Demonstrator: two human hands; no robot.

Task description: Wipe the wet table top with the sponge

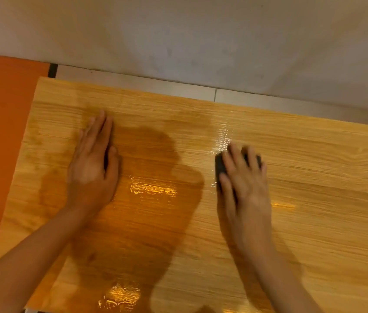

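Left hand: the left hand point(92, 163) lay flat, palm down on the table point(314, 177), fingers straight and close together, pointing away from the person, thumb alongside. It held nothing. Its forearm ran back toward the lower left corner.
Right hand: the right hand point(244, 177) pressed down on the sponge point(220, 168), fingers spread over its top and thumb along its left side. The hand was blurred. Its forearm came in from the lower right.
Sponge: dark, mostly hidden under the right hand, with only its left end and a bit of the far edge showing between the fingers. It sat on the table right of centre, well apart from the left hand.
Table: light wood grain with a glossy wet sheen. Bright wet glints showed between the 2 hands, just beyond the sponge, and near the bottom edge. A dark shadow lay across the middle.
Room: a grey wall point(178, 30) ran behind the table, with a pale tiled strip point(133, 82) at its foot. An orange surface point(0, 132) lay left of the table.
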